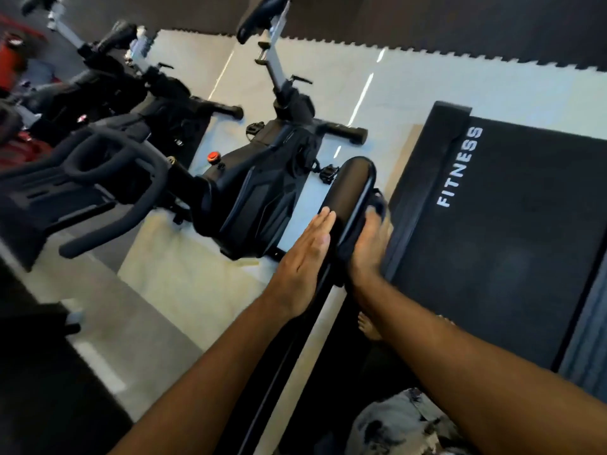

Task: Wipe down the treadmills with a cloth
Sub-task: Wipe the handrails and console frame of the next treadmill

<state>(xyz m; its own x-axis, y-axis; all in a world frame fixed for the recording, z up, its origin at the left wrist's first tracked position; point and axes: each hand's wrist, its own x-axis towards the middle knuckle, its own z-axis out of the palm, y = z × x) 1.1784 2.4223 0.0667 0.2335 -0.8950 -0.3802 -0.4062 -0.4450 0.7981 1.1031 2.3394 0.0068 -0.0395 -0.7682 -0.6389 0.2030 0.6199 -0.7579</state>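
Observation:
A black treadmill handrail (349, 192) runs up the middle of the view, beside the treadmill's black belt (512, 231) marked FITNESS. My left hand (303, 254) lies flat with straight fingers against the rail's left side. My right hand (369, 247) is on the rail's right side, pressing a dark cloth (377, 205) against it; only a small part of the cloth shows past the fingers, and how they lie on it is blurred.
Two black exercise bikes (262, 178) stand on the pale floor to the left, a third bike's handlebars (108, 165) nearer. Dark floor mats (427, 24) border the far side. A bare foot (369, 326) shows below the rail.

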